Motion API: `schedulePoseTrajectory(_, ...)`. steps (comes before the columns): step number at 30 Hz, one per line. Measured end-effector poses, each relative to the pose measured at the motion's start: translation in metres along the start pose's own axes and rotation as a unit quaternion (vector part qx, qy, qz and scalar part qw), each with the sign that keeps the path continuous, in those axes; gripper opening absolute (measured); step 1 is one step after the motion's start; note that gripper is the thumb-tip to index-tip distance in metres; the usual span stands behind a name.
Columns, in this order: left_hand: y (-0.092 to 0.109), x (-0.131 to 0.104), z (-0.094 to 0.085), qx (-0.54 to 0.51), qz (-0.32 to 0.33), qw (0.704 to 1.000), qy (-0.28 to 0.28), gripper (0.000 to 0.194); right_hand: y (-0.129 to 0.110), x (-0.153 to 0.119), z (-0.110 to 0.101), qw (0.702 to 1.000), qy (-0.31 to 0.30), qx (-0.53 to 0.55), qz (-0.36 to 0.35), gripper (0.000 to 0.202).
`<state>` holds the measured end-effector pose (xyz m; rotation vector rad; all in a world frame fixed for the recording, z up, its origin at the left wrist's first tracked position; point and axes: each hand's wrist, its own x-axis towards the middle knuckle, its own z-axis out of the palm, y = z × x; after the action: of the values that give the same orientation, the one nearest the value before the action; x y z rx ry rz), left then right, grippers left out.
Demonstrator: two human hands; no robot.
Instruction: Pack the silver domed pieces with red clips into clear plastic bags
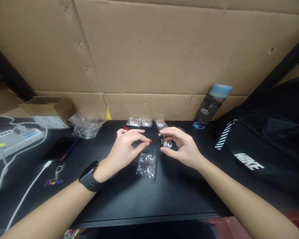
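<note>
My left hand has thumb and forefinger pinched on the tip of a red cord. Red loops of cord show just behind its knuckles. Facing it, my right hand grips a small round metal disc by its edge, between thumb and fingers. A second shiny disc with some red on it shows beneath that palm, partly hidden by the fingers. Between and below the hands lies a crumpled clear plastic bag. Several silver discs in clear wrappers lie along the back of the black table.
A water bottle leans at the back right, beside a black bag. Leftward are an open cardboard box, crumpled plastic, a power strip, a white cable and a keychain. Cardboard walls the back.
</note>
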<state>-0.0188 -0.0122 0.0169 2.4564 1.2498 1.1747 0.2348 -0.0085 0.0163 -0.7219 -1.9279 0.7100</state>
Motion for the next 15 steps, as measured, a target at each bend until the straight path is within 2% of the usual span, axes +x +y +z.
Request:
schedulePoseTrajectory(6, 0.018, -0.004, 0.005, -0.091, -0.04, 0.995, 0.026, 0.011, -0.013, -0.004, 0.011, 1.0, -0.013, 0.017, -0.016, 0.045)
schedulePoseTrajectory(11, 0.021, -0.006, 0.007, -0.082, -0.053, 0.994, 0.039, 0.008, -0.014, -0.005, 0.014, 0.999, -0.014, 0.024, -0.026, 0.045)
schedulePoseTrajectory(15, 0.016, -0.006, 0.009, -0.049, -0.022, 0.998, 0.033, 0.005, -0.011, -0.005, 0.015, 1.0, -0.003, 0.024, -0.018, 0.044)
